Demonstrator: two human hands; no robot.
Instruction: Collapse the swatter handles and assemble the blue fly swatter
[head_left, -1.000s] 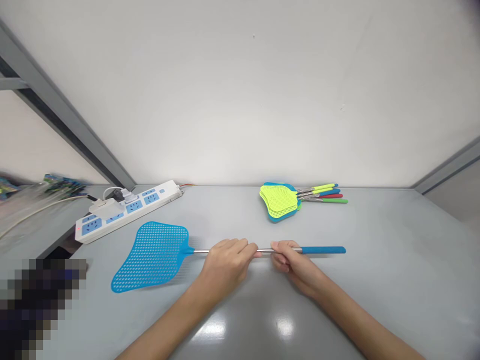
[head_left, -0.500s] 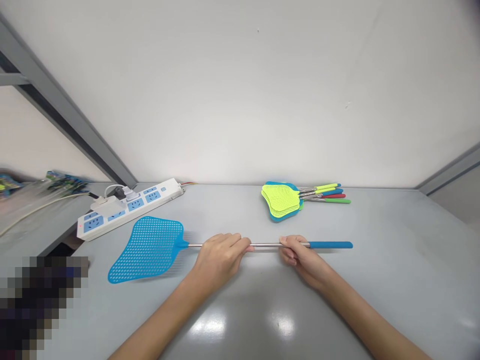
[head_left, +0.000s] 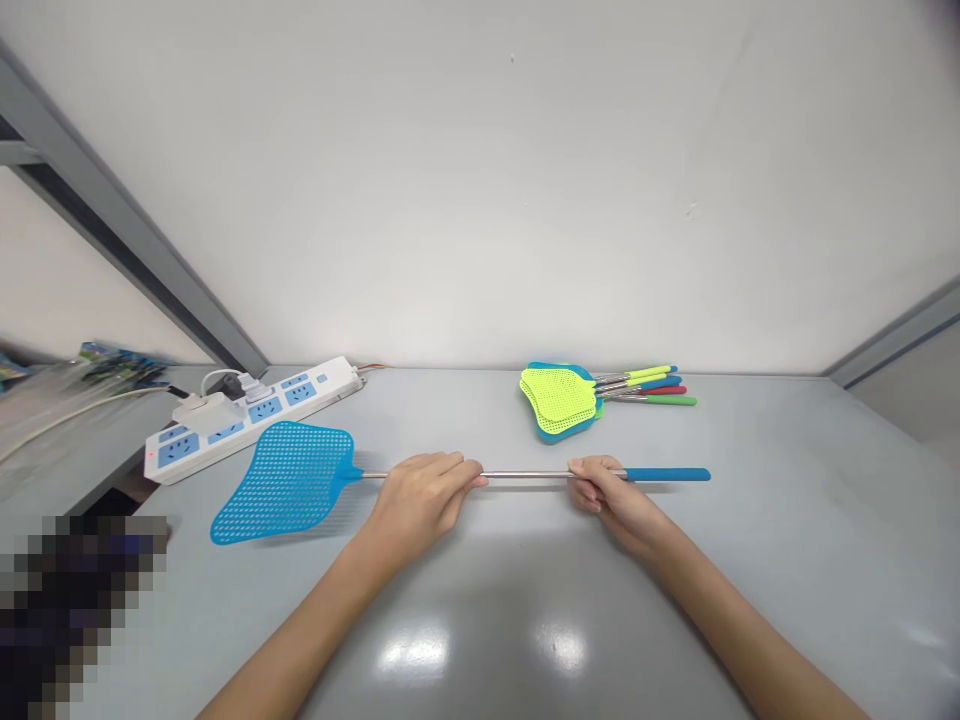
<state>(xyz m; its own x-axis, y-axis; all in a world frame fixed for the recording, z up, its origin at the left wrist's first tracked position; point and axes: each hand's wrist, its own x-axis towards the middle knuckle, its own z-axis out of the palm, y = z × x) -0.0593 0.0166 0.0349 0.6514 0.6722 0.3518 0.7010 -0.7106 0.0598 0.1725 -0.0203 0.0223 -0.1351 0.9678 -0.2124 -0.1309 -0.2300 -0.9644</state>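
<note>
A blue fly swatter point(head_left: 281, 480) with a telescopic metal rod and a blue grip lies crosswise just above the grey table point(head_left: 787, 520). My left hand point(head_left: 420, 495) is closed around the rod near the mesh head. My right hand point(head_left: 611, 495) is closed around the rod just left of the blue grip. A long stretch of bare rod shows between the two hands. The mesh head points left and casts a shadow on the table.
A stack of fly swatters point(head_left: 562, 400) with yellow, blue, red and green handles lies at the back of the table. A white and blue power strip point(head_left: 247, 415) with plugs sits at the back left. Cables and clutter lie at the far left.
My hands have moved apart along the rod, and the rod between them has grown longer. The mesh head has shifted left and the swatter sits a little farther from me.
</note>
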